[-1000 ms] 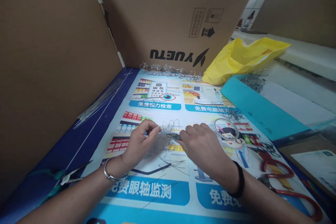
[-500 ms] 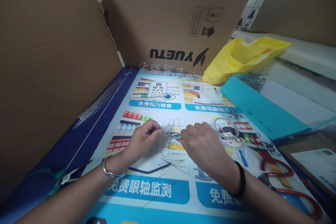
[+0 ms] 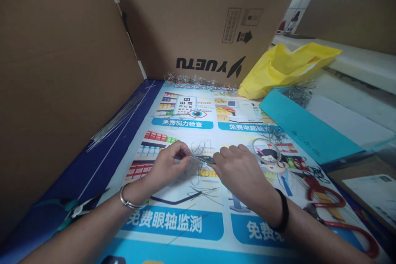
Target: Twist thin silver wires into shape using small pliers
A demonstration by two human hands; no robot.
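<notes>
My right hand [image 3: 243, 169] is wrapped round a pair of pliers [image 3: 204, 159], whose narrow jaws point left. At the jaw tips, the thumb and fingers of my left hand [image 3: 173, 163] pinch a thin wire; most of it is hidden by the fingers. Both hands are above a printed mat with pictures and lettering. Loops of thin bent wire [image 3: 198, 146] show behind and beneath the pliers. Below the hands, several straight wire pieces [image 3: 206, 194] lie scattered on the mat.
Teal-handled pliers [image 3: 74, 209] lie at the left, red-handled scissors [image 3: 328, 204] at the right. A clear ring [image 3: 267, 150] is beside my right hand. Straight wires [image 3: 116, 121] lie along the left cardboard wall. A yellow bag [image 3: 284, 68] and a teal box lid [image 3: 306, 126] stand back right.
The pliers have turned slightly in my right hand, their jaws now looking closer together. My left hand's pinch stays in nearly the same place.
</notes>
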